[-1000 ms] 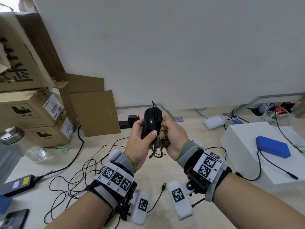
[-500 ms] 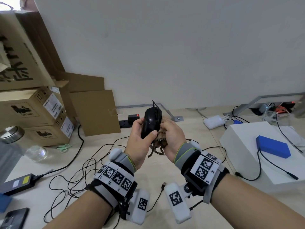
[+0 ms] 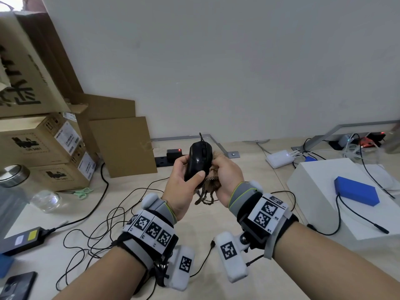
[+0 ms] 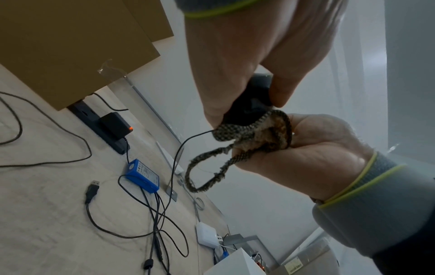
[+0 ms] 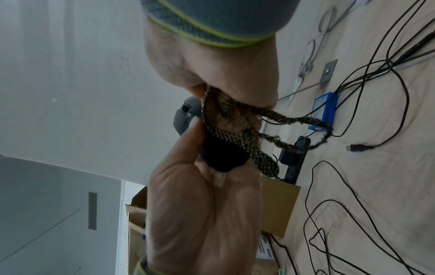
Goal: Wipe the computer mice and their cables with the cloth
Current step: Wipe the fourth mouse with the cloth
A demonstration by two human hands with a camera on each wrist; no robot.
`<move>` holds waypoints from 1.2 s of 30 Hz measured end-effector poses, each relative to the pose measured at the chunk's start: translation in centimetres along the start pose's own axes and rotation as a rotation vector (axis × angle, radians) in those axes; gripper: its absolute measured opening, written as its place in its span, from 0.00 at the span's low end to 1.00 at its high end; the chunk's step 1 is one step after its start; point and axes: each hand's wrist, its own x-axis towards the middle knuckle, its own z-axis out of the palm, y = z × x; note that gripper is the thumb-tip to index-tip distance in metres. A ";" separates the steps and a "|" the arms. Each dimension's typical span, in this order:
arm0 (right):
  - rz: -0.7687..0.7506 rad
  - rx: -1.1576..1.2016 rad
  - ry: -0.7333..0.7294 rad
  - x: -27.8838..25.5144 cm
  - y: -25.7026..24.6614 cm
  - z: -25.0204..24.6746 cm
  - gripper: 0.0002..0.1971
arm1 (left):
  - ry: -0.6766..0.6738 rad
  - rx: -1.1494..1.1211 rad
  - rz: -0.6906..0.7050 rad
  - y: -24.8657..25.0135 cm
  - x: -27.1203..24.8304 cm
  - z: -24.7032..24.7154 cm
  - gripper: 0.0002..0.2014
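Little has moved since 1 s ago: my left hand (image 3: 184,182) still grips the glossy black wired computer mouse (image 3: 198,160) upright above the desk, long axis vertical, cable end up. Right hand (image 3: 225,176), curled on the brown woven-edged cloth (image 3: 207,187), presses it vs. the mouse's right flank.

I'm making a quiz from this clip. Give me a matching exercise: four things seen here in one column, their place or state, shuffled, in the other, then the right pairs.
Things:
1. black mouse
2. cloth
3. blue box
4. green scissors

Places or states:
A. lying on the white block
B. bunched in the right hand
C. on the table by the cardboard boxes
D. gripped upright in the left hand

Pairs: 1-D, 2-B, 3-A, 4-C
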 end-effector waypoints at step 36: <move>-1.124 -1.007 -0.446 -1.3 3.8 -1.7 0.16 | 0.154 -0.369 -0.363 2.9 0.7 -0.2 0.48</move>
